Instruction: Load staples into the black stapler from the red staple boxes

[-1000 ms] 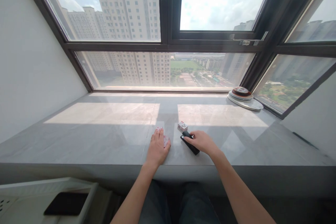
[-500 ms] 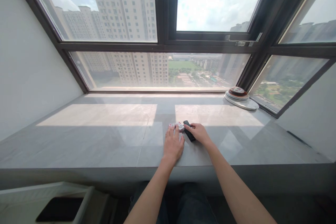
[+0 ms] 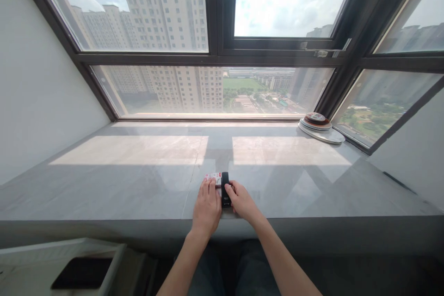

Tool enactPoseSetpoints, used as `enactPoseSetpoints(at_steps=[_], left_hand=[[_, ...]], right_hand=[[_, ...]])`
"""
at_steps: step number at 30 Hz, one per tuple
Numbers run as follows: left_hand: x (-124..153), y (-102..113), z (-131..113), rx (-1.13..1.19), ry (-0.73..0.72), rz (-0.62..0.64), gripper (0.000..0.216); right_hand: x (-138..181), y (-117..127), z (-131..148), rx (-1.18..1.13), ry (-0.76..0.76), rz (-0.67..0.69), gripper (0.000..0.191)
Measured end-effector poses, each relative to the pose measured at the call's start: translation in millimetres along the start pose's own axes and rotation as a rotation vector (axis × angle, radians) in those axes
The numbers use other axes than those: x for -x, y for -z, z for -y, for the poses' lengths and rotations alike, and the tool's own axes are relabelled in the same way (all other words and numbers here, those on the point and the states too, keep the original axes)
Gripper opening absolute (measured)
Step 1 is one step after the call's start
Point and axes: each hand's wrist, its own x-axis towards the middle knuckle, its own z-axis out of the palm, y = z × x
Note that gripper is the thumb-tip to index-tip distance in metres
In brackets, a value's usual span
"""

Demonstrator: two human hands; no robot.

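My right hand [image 3: 242, 200] is closed on a long black stapler [image 3: 225, 192], its thumb on top. The stapler lies on the stone windowsill [image 3: 138, 194], with its long side pointing away from me. Just left of it is a small white box with red print [image 3: 214, 176]. My left hand [image 3: 207, 206] lies over the near part of this box, fingers close together and holding it. The box's right end sits against or right beside the stapler; the fingers hide its near side.
Stacked round plates or lids [image 3: 321, 127] stand in the far right corner by the window frame [image 3: 277, 59]. The sill's front edge [image 3: 312, 218] runs close below my hands. A dark flat object [image 3: 83, 273] rests on a pale surface [image 3: 31, 259] at lower left.
Both hands have shifted left and nearer to me, bringing the stapler and the box along. The stapler has turned from a slant to pointing straight away and now lies against or right beside the box.
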Motion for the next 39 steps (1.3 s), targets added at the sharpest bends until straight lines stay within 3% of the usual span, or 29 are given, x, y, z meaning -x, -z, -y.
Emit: enactPoseSetpoints(at_steps=[6,9,13,18,22,25,27,30,33,36,39], left_hand=[[19.7,41.7,88.8,-0.043,0.04,0.0,0.045],[20.1,52.1,129.4,-0.052,0.066,-0.024,0.042],[12.8,54.4,161.7,-0.033,0.102,-0.037,0.04],[6.5,54.6,169.0,-0.019,0.14,-0.05,0.04],[11.9,66.8,159.5,-0.011,0.24,-0.132,0.04],[18.2,76.8,135.5,-0.016,0.313,-0.301,0.038],[18.4,76.9,107.9,0.007,0.287,-0.331,0.036],[6.8,61.6,57.9,0.092,0.123,-0.12,0.037],[-13.8,31.8,18.7,0.12,0.0,0.089,0.043],[-28.8,-1.0,4.2,0.071,0.046,0.132,0.061],[-31.4,-24.2,6.7,0.027,0.092,0.145,0.074]], right_hand=[[-21.0,-93.0,22.5,-0.142,0.035,0.126,0.038],[-35.6,-126.3,34.4,-0.17,0.047,0.13,0.034],[-52.2,-149.6,42.6,-0.201,0.038,0.129,0.032],[-61.4,-155.8,43.2,-0.25,0.021,0.131,0.042],[-56.7,-131.1,33.4,-0.278,-0.011,0.073,0.063],[-44.2,-82.9,17.1,-0.16,0.06,-0.114,0.06],[-33.4,-41.0,4.5,0.044,0.148,-0.22,0.052],[-16.5,19.6,-13.0,0.376,0.175,-0.302,0.047],[-0.3,59.1,-27.1,0.743,0.128,-0.303,0.05],[11.5,70.5,-36.5,1.022,0.032,-0.314,0.06],[16.0,65.0,-39.9,1.122,-0.006,-0.289,0.065]])
